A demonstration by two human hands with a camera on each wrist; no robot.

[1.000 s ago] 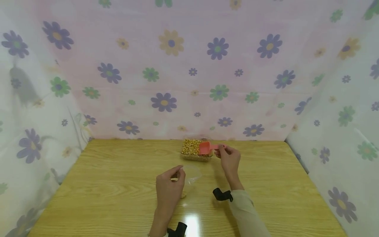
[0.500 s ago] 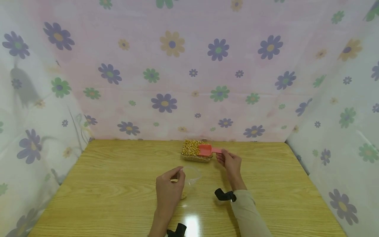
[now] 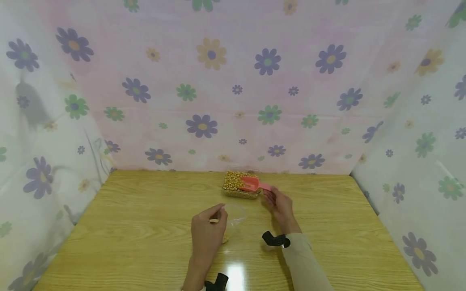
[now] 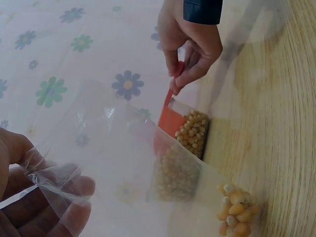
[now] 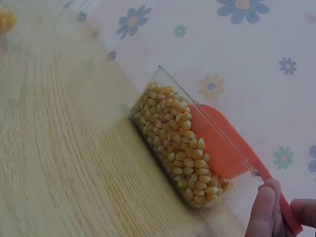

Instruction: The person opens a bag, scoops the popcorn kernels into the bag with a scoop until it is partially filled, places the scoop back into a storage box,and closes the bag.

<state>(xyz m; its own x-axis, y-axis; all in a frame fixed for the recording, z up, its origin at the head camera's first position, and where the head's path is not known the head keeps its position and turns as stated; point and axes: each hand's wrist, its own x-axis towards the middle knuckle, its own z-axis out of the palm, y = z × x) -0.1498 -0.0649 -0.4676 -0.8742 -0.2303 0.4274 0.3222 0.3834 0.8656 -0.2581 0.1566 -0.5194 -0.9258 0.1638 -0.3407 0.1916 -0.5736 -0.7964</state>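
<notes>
My right hand [image 3: 281, 205] grips the handle of a red-pink scoop [image 3: 250, 184]. The scoop's bowl dips into corn kernels in a clear rectangular container [image 3: 241, 195], seen through its wall in the right wrist view, where the kernels [image 5: 173, 143] lie against the scoop [image 5: 217, 140]. With thumb and fingers, my left hand [image 3: 209, 228] pinches the edge of a clear plastic bag [image 3: 236, 214]. Its gathered film shows between the fingers [image 4: 79, 187] in the left wrist view. A small clump of kernels [image 4: 236, 210] sits low in the bag.
The container stands near the back of a wood-grain table [image 3: 145, 210], close to a flowered cloth backdrop [image 3: 233, 133]. Cloth also hangs at both sides. Black wrist cameras, such as the right one [image 3: 275, 239], jut out over the table.
My right hand has lowered slightly, and the scoop has tilted and slid left, deeper into the kernels. The left hand and bag have stayed almost still.
</notes>
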